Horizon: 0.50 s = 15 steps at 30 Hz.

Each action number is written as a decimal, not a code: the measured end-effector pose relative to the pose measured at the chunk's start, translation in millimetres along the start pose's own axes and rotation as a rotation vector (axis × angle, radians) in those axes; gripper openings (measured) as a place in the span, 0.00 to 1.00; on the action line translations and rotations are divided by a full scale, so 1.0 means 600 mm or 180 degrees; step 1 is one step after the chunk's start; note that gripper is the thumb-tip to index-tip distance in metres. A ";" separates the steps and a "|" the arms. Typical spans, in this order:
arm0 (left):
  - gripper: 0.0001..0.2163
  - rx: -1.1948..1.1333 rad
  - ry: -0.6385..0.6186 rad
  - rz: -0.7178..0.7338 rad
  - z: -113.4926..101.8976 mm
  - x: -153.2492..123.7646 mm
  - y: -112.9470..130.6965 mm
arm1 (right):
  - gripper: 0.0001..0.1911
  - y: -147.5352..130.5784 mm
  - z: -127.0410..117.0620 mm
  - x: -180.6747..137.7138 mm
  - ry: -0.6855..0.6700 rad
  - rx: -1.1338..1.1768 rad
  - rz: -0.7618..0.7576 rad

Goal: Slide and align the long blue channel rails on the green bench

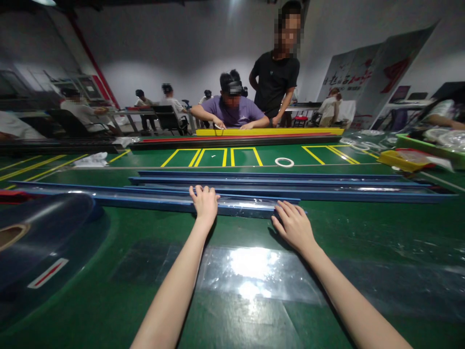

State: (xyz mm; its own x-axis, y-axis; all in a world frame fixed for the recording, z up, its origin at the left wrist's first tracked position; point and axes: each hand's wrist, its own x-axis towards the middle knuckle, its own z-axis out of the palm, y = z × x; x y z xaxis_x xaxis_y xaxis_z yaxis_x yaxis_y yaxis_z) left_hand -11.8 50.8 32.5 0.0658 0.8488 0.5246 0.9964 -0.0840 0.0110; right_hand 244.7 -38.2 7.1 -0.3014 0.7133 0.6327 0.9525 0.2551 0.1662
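1. Left hand [205, 202]: fingers bent over the near blue channel [247, 212], right of its middle. Can't tell if it grips or just rests. Uneven pressure here could skew the channel.
2. Right hand [293, 222]: fingers spread at the channel's right end, thumb apart on the near side. Firm pinch or light touch, can't tell. A slip off that end would leave it unsteadied.
3. Near channel: lies lengthwise across the green table [119, 305], in front of the wearer. Its long left stretch has no hand on it, so pushing at the right could swing that end round.
4. Clear film [250, 199] shows glossy along the channel; whether it's fixed can't be told. If loose, dragging fingers may wrinkle it.
5. Two more blue channels [363, 197] just behind, close together. A shove away from the wearer could knock or scuff them.
6. Clear sheet [221, 276] flat on the table, below the forearms. A dropped arm could shift or crease it.
7. Dark blue roll [58, 213] at left, near the channel. Swinging channel could bump it.
8. Farther out: white tape ring [284, 166], well apart; low risk.
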 end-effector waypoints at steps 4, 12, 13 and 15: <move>0.09 0.0008 0.0258 -0.0148 -0.001 0.001 -0.010 | 0.18 0.016 -0.002 -0.001 0.0160 -0.0169 0.0250; 0.09 -0.0177 0.0537 -0.0394 0.009 0.003 -0.030 | 0.17 0.041 0.011 -0.008 0.0162 -0.0280 0.0664; 0.10 -0.0243 0.0577 -0.0348 0.009 0.004 -0.027 | 0.18 0.040 0.013 -0.008 0.0138 -0.0258 0.0681; 0.11 -0.0394 0.0625 -0.0155 0.003 0.006 -0.013 | 0.18 0.037 0.018 -0.008 0.0067 -0.0201 0.0679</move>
State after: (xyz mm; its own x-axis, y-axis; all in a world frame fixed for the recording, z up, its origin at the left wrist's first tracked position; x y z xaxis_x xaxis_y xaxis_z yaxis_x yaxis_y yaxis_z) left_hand -19.3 55.3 32.7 -0.0059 0.7367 0.6762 0.9832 -0.1191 0.1384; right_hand 267.0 -29.0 -0.5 -0.0926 0.7329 0.6740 0.9956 0.0582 0.0735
